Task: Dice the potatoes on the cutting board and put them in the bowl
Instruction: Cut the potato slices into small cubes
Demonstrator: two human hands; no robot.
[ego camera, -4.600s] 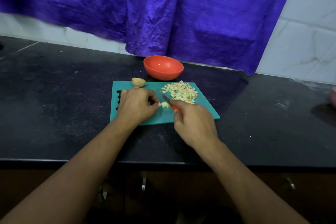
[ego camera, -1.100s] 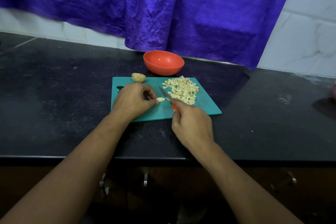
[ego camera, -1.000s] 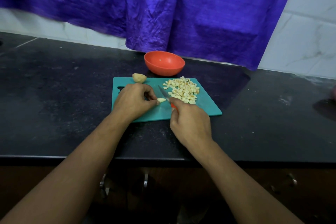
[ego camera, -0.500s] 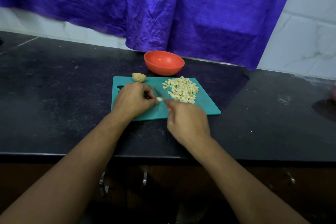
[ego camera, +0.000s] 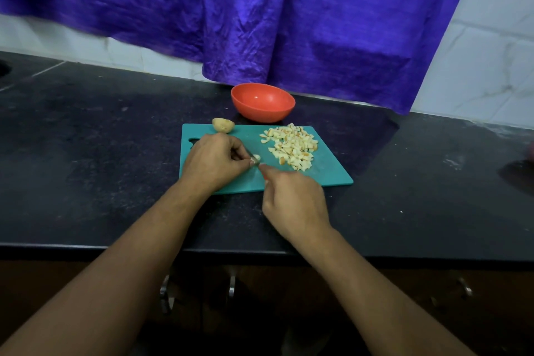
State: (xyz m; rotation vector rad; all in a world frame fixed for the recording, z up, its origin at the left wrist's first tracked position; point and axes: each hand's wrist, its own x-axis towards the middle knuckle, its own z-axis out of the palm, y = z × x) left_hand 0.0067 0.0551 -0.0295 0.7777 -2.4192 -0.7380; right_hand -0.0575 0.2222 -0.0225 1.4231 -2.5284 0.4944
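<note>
1. Change: your right hand (ego camera: pixel 294 202), fingers wrapped round the knife (ego camera: pixel 255 161) handle, has slid in toward your left hand (ego camera: pixel 215 162) over the last half-second. The blade now meets the potato stub (ego camera: pixel 257 156) pinched in your curled left fingertips at board centre.
2. Meaning: probably the last cuts on this stub. The diced pile (ego camera: pixel 290 147), at 2 o'clock on the cutting board (ego camera: pixel 326 173), is unchanged. The whole potato (ego camera: pixel 223 125) at 11 o'clock is uncut. The bowl (ego camera: pixel 263 102), at 12 o'clock beyond the board, is empty, so transfer has not begun.
3. Surface: black speckled counter (ego camera: pixel 86 153).
4. Room: purple curtain (ego camera: pixel 289 23) over a white tiled wall (ego camera: pixel 476 66).
</note>
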